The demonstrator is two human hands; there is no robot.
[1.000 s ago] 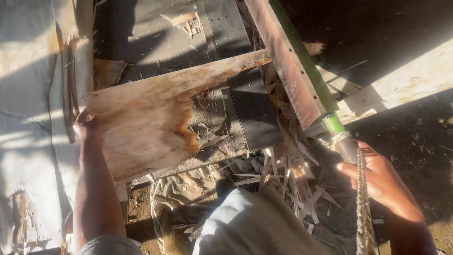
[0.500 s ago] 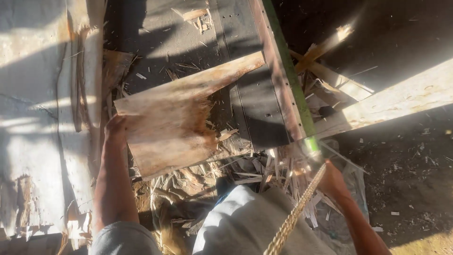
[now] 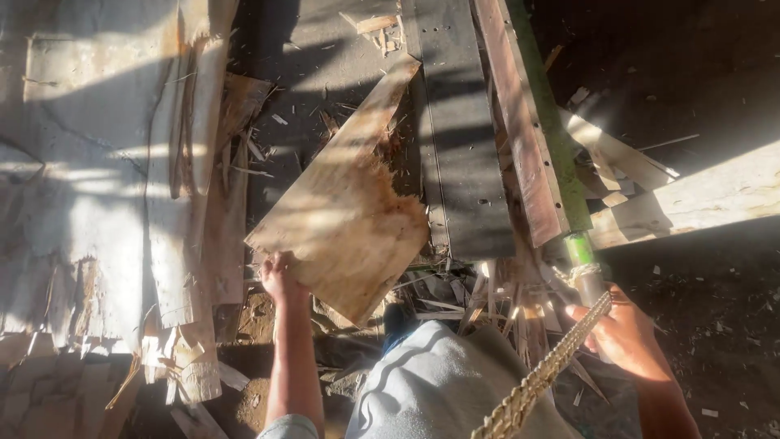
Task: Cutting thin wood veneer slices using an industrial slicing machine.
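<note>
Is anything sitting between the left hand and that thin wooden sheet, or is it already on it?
Nothing visible: the left hand already grips the near corner of the thin pale wooden sheet.

Harsh low sun w/ deep shadow. Left side of frame glares almost white on the stacked veneer sheets point(image 3: 97, 203), crossed by dark diagonal shadow bands. Centre wood sheet point(image 3: 341, 219) glows warm orange, grain fairly sharp. Upper right is near black, detail lost; one bright sunlit strip at right edge. Braided rope point(image 3: 540, 378) at bottom is close to the lens & soft. Slight wide-angle stretch at the corners.
</note>
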